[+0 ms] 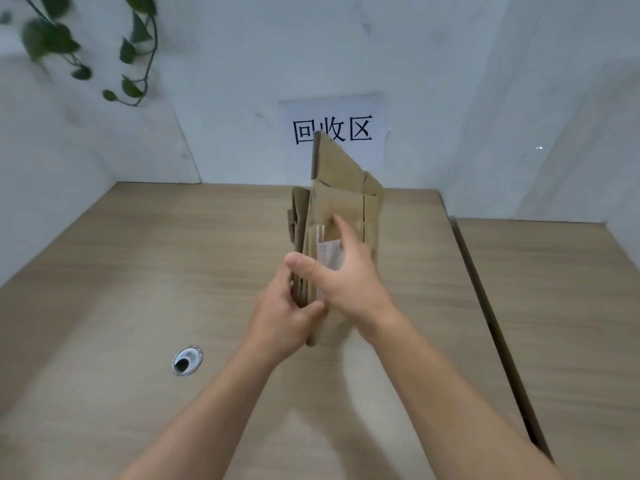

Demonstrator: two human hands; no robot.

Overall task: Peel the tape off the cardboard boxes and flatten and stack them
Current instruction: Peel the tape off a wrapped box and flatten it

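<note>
While upright, cardboard boxes (346, 202) in closed grip of left hand (280, 320), right hand (349, 275) flat against them.

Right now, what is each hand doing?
Left hand: grips the near edge of the flattened cardboard boxes.
Right hand: open, fingers pressed flat against the boxes' side.

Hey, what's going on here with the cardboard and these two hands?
A person is holding flattened cardboard on edge over a wooden table. The left hand grips its near end, while the right hand lies flat against the side, fingers straight, partly covering a white label. Several layers seem bunched together, probably flattened boxes being gathered for stacking. A paper sign hangs behind.
</note>
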